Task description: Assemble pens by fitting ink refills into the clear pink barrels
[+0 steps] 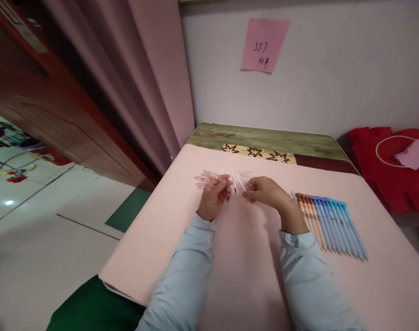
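Over the pink-covered table (243,257), my left hand (214,195) has its fingers pinched together; what is between them, if anything, is too small to make out. A slim white pen refill (240,181) slants up from the fingertips of my right hand (264,191), which is closed on it. Between the hands lies another thin refill with a dark tip (234,183). Beyond my left hand is a pile of clear and pinkish slender pieces (201,178). Pale translucent pieces (245,174) lie just past my right fingertips.
Right of my right forearm, a row of pens (336,225) in orange-brown and blue lies side by side. A red cloth item (371,161) sits past the table's right side. Wall (316,69) and curtain (161,69) border the back and left.
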`<state>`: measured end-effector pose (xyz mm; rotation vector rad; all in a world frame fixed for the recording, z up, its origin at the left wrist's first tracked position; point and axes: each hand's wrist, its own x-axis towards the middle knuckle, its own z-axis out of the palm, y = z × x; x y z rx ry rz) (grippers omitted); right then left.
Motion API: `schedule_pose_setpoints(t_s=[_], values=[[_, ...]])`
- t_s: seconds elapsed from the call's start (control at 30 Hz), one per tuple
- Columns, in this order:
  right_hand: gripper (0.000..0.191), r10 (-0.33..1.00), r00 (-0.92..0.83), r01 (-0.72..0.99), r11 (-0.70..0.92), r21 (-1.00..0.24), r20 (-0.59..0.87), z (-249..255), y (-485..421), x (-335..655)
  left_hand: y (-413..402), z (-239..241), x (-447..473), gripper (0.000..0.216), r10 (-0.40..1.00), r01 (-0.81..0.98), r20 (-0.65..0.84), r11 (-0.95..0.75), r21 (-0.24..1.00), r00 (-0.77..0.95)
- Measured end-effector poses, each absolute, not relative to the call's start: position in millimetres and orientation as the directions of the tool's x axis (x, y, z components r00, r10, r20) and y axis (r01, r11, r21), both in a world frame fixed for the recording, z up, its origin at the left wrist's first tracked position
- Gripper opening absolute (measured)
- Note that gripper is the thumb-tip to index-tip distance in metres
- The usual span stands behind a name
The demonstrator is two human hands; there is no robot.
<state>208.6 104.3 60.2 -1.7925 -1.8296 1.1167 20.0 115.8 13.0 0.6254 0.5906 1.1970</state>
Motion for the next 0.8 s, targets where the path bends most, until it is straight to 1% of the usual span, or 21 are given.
schedule_pose_setpoints(t_s=[0.1, 0.2, 0.37, 0.47, 0.6, 0.8], values=[[0.015, 0.928, -0.269, 0.534, -0.080, -0.842, -0.259, 62.5, 100.9, 205.6, 122.4, 11.8, 11.6, 0.035, 0.985, -0.752, -0.130, 0.171, 0.637, 0.114], [0.017, 0.900, -0.345, 0.475, -0.077, -0.877, -0.266, 66.1, 98.3, 200.6, 125.3, 10.0, 8.4, 0.033, 0.986, -0.770, -0.142, 0.154, 0.619, 0.083], [0.018, 0.908, -0.335, 0.490, -0.061, -0.869, -0.252, 67.9, 97.6, 198.7, 123.8, 8.7, 11.1, 0.033, 0.985, -0.746, -0.112, 0.171, 0.644, 0.128], [0.017, 0.907, -0.335, 0.498, -0.060, -0.865, -0.256, 69.3, 97.4, 198.7, 122.7, 10.9, 12.0, 0.033, 0.986, -0.730, -0.111, 0.165, 0.663, 0.122], [0.017, 0.912, -0.329, 0.520, -0.041, -0.853, -0.245, 72.1, 96.9, 196.5, 120.9, 14.6, 13.3, 0.034, 0.986, -0.688, -0.126, 0.168, 0.706, 0.112], [0.016, 0.926, -0.285, 0.551, -0.052, -0.833, -0.247, 71.6, 97.6, 196.6, 118.0, 15.7, 15.8, 0.036, 0.983, -0.616, -0.113, 0.179, 0.767, 0.146]])
